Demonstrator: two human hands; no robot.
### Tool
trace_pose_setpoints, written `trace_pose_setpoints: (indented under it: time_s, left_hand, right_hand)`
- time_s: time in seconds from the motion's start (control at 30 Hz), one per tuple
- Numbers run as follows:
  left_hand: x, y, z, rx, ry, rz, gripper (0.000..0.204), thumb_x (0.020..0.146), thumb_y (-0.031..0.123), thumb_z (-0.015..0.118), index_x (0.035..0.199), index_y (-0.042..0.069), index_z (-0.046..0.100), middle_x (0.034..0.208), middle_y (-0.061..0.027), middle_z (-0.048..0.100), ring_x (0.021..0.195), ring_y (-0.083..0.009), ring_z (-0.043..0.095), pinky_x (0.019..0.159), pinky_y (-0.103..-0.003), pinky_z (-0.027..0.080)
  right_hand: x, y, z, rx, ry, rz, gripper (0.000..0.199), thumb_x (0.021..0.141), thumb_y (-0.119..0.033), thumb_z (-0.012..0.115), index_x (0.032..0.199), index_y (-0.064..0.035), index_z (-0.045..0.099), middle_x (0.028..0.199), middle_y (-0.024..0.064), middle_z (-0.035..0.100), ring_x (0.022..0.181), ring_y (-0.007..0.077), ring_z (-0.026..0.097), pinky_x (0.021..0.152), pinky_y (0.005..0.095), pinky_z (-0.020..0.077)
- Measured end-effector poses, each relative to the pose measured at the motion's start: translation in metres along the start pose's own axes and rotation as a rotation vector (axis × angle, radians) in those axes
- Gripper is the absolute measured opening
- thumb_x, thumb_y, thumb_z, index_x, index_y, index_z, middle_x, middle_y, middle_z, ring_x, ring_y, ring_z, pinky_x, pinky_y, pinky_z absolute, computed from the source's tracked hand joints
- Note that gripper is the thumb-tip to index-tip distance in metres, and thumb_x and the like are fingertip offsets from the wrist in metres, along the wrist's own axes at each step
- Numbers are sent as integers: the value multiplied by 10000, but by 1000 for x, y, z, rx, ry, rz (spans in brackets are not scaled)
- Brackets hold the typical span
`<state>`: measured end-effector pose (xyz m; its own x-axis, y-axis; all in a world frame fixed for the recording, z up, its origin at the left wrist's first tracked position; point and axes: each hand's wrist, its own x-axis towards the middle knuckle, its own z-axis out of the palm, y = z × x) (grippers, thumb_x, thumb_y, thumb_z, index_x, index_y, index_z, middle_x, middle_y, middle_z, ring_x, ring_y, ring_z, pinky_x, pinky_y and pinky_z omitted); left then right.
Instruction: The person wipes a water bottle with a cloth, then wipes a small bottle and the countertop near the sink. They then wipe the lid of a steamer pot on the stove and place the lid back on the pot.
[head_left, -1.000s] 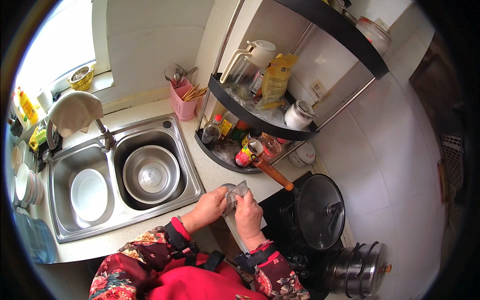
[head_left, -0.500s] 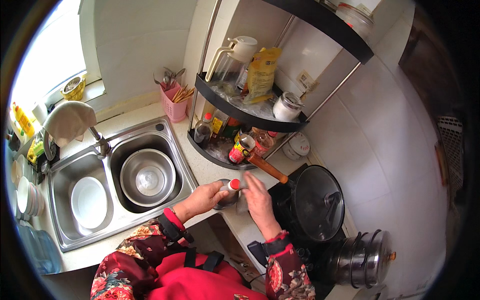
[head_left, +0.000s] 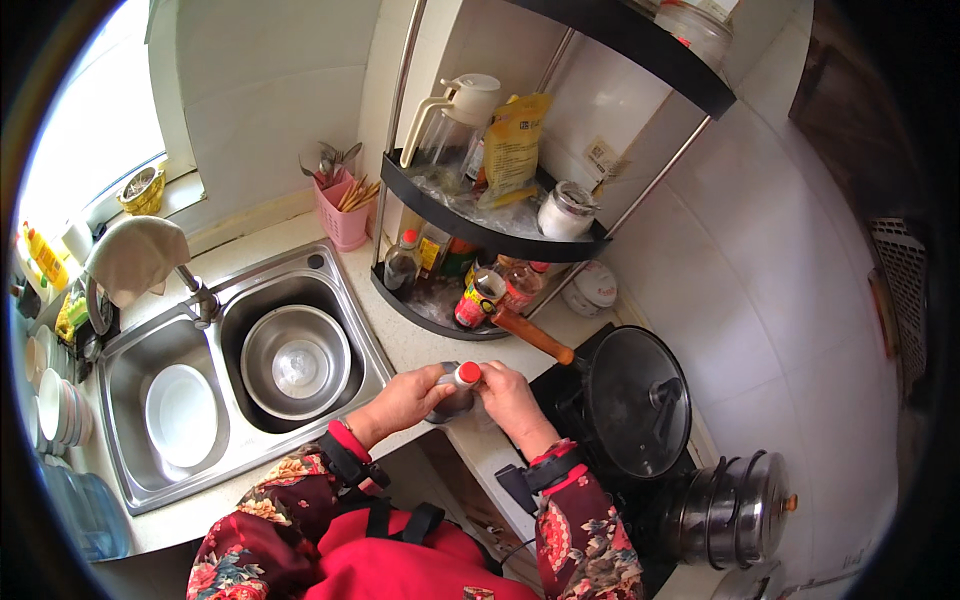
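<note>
A bottle with a red cap [head_left: 468, 373] stands upright between my hands, over the counter's front edge in the middle. My left hand [head_left: 402, 402] is closed round its upper part from the left side. The fingers of my right hand [head_left: 517, 405] are bent and pressed together against the cap's right side. Below the neck the dark bottle body [head_left: 455, 404] shows only in part, as my hands cover much of it. Just beyond my right hand, the wooden handle of a lidded black pan [head_left: 640, 402] points toward the shelf.
To the left is a double sink [head_left: 232, 445] holding a white plate [head_left: 181, 415] and a steel basin [head_left: 296, 362]. A tiered corner rack [head_left: 440, 214] with bottles and jars rises ahead. A steel pot [head_left: 745, 512] stands right, a pink cutlery basket [head_left: 346, 218] behind the sink.
My right hand, blurred and raised beside the cap before, has come down with its fingers against the cap. My left hand keeps its hold on the bottle. The view has shifted slightly.
</note>
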<state>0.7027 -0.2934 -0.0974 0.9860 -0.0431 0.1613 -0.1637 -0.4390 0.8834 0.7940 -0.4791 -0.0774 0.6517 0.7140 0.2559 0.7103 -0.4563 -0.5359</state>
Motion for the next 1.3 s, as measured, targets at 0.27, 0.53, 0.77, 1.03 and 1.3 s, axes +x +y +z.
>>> trace_pose_setpoints:
  time_s: [0.27,0.53,0.77,1.03,1.3]
  left_hand:
    - [1,2,1,22,-12,-78,281,960,313,550,1011,37,558,844,-211,620,812,-412,604,705,-445,483]
    - [-4,0,7,45,43,-48,267,957,302,556,985,36,558,839,-222,607,806,-428,592,689,-449,480]
    - [-6,-5,7,24,42,-59,293,963,331,538,984,40,567,889,-224,619,860,-433,602,735,-457,491]
    - [-5,0,7,31,15,-54,297,961,337,539,1003,44,547,897,-225,612,867,-435,601,734,-458,491]
    - [-2,-17,14,95,82,20,297,954,328,547,950,32,532,877,-236,603,849,-446,590,713,-471,482]
  right_hand:
    - [0,-5,19,-43,175,121,108,847,-53,573,922,-2,515,823,246,611,807,450,607,689,516,496]
    - [6,-10,23,114,399,451,206,880,-148,608,912,30,507,793,270,620,804,454,620,668,490,489]
    - [-10,22,14,799,786,525,149,976,-121,488,960,-10,585,916,58,689,870,107,580,797,308,461]
    - [-22,11,50,1298,332,502,435,1023,-330,398,1265,-15,574,1231,51,589,1126,151,523,984,300,384]
    - [-23,54,74,937,120,577,431,1015,-324,360,1262,-44,576,1253,63,581,1158,175,512,1004,328,378]
